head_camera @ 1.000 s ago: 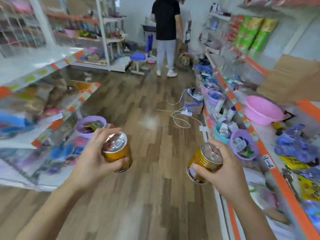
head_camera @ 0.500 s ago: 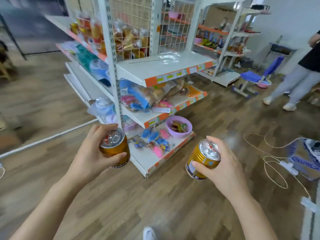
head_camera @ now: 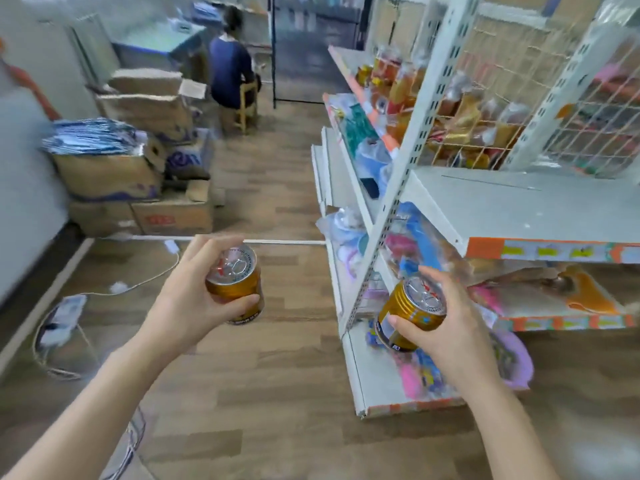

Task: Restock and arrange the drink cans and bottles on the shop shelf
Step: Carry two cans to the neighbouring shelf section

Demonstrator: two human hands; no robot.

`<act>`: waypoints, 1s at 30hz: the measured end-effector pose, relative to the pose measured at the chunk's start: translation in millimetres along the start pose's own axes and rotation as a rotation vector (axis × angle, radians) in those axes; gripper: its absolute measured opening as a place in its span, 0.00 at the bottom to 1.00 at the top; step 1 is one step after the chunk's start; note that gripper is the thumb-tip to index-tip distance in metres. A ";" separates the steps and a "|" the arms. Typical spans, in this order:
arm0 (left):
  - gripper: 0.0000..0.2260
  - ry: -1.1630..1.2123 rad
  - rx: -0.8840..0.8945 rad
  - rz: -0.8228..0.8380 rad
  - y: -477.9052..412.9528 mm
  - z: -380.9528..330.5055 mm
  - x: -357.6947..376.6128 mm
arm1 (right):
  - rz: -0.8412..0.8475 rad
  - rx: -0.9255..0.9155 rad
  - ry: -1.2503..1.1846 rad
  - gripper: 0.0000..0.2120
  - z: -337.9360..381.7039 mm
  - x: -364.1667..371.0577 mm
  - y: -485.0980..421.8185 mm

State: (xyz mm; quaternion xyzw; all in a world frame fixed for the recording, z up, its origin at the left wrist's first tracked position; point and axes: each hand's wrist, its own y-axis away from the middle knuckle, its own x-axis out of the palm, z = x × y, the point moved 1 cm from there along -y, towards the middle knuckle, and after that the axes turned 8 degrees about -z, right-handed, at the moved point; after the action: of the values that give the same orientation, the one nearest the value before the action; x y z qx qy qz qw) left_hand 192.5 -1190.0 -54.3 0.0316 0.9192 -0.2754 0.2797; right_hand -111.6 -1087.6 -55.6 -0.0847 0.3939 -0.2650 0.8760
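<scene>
Landmark: the white slotted shelf upright (head_camera: 391, 202) at the corner of the shelf unit.

Cans: 2, both gold with silver pull-tab lids, one per hand.
- Can 1 (head_camera: 235, 282): in the left hand (head_camera: 183, 303), left of the upright and well apart from it, over the wood floor (head_camera: 277, 375). It is roughly upright. Fingers are wrapped round the far side and the thumb is pressed across the near side, clamped on the can body.
- Can 2 (head_camera: 412, 313): in the right hand (head_camera: 453, 330), just right of the upright's lower end and in front of the lower shelves. It is tilted with the lid toward the camera. Fingers are curled over the far side and the thumb is on the label, clamped on it. It rests on no shelf.

Shelf boards right of the upright: 3 seen. The top board (head_camera: 519, 202) is bare white and the two below it carry blurred coloured packets.

Bottled drinks (head_camera: 391, 74) are behind the upright on a high shelf, too blurred to count.

Cardboard boxes (head_camera: 138, 168) are stacked far left of the upright, about six.

Seated person (head_camera: 228, 71): 1, beyond the boxes.

Power strip (head_camera: 62, 317): 1, on the floor at far left.
</scene>
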 end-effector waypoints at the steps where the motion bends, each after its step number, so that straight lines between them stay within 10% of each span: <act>1: 0.31 -0.021 -0.019 -0.021 -5.2 7.3 -1.6 | 0.018 -0.013 -0.010 0.35 0.5 9.4 -13.3; 30: 0.34 -0.077 -0.151 -0.129 -399.6 284.0 50.5 | 0.087 -0.071 -0.129 0.33 13.6 300.8 -452.4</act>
State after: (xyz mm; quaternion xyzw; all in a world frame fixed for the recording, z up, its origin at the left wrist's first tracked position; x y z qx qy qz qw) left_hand 206.3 -1681.9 -82.3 -0.0593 0.9260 -0.2237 0.2984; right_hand -116.2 -1630.5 -78.9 -0.1155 0.3493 -0.2065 0.9067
